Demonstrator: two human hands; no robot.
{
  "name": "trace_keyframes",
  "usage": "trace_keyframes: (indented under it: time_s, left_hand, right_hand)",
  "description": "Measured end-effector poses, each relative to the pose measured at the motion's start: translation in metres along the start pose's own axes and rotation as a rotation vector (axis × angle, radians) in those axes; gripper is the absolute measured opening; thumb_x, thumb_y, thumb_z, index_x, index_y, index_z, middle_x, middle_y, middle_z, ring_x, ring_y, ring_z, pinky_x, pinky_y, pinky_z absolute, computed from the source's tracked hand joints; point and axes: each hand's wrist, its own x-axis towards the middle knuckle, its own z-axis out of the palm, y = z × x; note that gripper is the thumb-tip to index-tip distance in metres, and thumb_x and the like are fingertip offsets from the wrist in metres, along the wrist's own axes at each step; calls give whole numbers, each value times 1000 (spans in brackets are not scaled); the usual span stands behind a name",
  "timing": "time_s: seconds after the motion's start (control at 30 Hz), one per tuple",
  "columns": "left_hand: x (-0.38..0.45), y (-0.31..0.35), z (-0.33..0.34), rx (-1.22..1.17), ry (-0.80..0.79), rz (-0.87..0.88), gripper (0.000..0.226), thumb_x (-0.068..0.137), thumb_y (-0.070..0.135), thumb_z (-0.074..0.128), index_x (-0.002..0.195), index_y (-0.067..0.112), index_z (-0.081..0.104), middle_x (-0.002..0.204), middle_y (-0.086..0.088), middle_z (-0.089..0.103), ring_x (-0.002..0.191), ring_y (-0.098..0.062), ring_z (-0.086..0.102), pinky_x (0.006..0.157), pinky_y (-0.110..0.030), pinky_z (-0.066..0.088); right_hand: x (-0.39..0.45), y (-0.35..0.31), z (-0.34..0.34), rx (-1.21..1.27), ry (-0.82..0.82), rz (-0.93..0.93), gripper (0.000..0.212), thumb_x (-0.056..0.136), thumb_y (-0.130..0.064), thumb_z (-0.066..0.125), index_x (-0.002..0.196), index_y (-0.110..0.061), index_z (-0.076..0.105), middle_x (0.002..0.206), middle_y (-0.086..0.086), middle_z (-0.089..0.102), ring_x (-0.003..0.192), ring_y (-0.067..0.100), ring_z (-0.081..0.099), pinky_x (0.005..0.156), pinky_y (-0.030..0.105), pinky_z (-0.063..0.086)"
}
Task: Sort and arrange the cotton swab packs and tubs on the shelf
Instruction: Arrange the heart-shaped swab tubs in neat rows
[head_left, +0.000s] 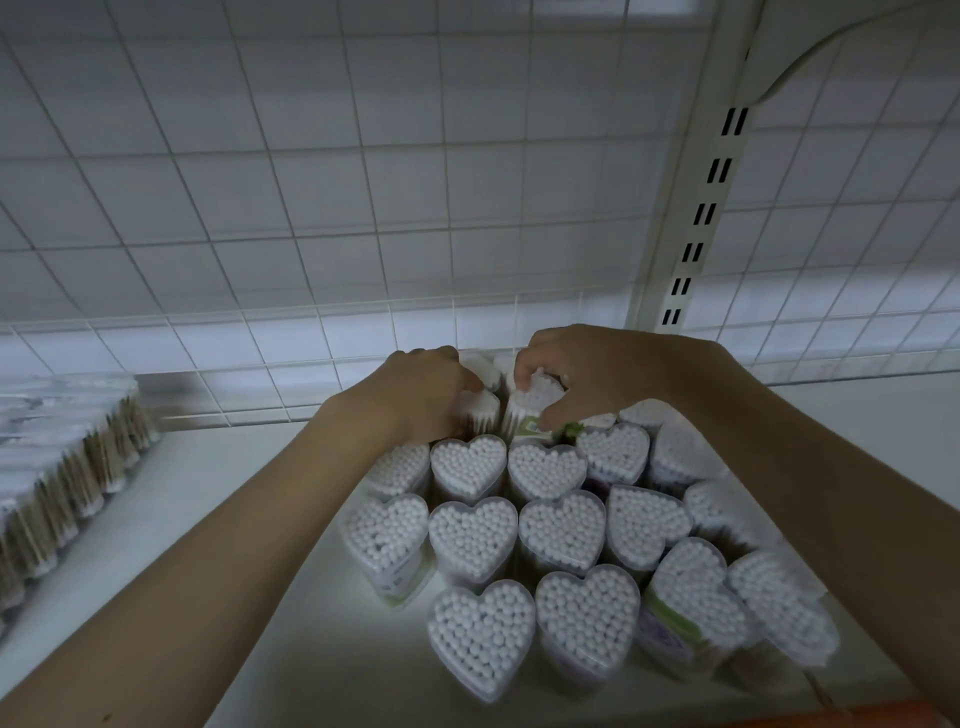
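Several clear heart-shaped tubs (561, 527) of white cotton swabs stand packed together on the white shelf (234, 499), right of centre. At the back of that cluster, my left hand (415, 395) grips one tub (478, 408) and my right hand (582, 376) grips the tub (535, 400) beside it, fingers curled over their tops. Both tubs sit close to the wire grid at the shelf's back. Flat clear packs (62, 467) of wooden-stick swabs lie in a row at the far left.
A white wire grid panel (363, 208) forms the back wall. A slotted white upright post (696, 208) stands behind my right hand. Bare shelf surface lies between the left packs and the heart tubs. An orange edge (857, 719) shows at the bottom right.
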Motion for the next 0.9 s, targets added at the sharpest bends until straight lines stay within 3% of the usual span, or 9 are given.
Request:
trace_keyframes:
  time_s: [0.1,0.2,0.37,0.43,0.5,0.6,0.7,0.8,0.9]
  left_hand:
    - [0,-1,1,14,8,3,63,86,13,54,142,33,32,122,-4,45,114,-24,47,83,-29,32]
    - [1,-3,3,21,-8,17,65,84,8,51,140,36,34,123,-4,44,115,-23,45,78,-28,28]
    - [1,-5,3,-104,-42,27,52,84,19,55,131,38,44,110,4,42,109,-19,47,79,-29,32]
    - [1,-5,4,-131,-44,39,48,84,24,56,129,37,46,114,5,45,108,-18,47,84,-29,36]
    - [2,-6,5,-151,-44,51,43,86,32,56,128,38,47,114,5,46,109,-19,48,89,-32,39]
    - [4,-5,7,-183,-18,39,40,88,47,52,127,37,49,114,3,50,110,-19,49,92,-35,40]
    - [7,0,7,-132,17,15,51,85,58,50,129,33,47,123,2,54,116,-19,48,93,-35,38]
    - [10,4,6,-91,23,8,52,84,58,52,129,32,48,125,2,55,115,-19,49,89,-33,39]
    - [11,6,1,-123,-25,26,51,84,47,58,132,35,46,132,3,51,118,-19,48,93,-33,41]
  right_hand:
    - [-4,1,-6,55,40,31,33,76,-34,70,102,-23,52,91,-3,54,80,19,54,74,36,46]
    - [-9,0,-13,94,68,62,32,78,-33,67,103,-24,48,82,-7,51,68,20,53,62,31,43]
    - [-21,1,-25,180,49,59,49,88,-35,53,129,-53,33,125,-8,49,109,25,57,90,35,45]
    - [-25,4,-31,169,82,17,47,93,-29,47,133,-51,35,132,-10,45,117,15,47,92,29,36]
    - [-31,7,-37,199,116,18,43,93,-25,47,129,-48,41,124,-9,47,111,8,43,86,26,32]
    - [-40,10,-39,301,143,48,39,86,-28,62,116,-44,44,118,-11,56,104,13,55,76,32,50]
    - [-46,11,-36,325,169,64,59,70,-28,79,114,-38,41,102,-13,60,90,12,62,73,31,55]
    - [-49,12,-30,343,217,69,65,66,-17,82,112,-30,37,97,-7,60,79,12,64,64,32,55]
    - [-50,13,-24,329,302,91,63,64,-20,84,107,-26,38,93,-7,57,74,9,62,60,28,55]
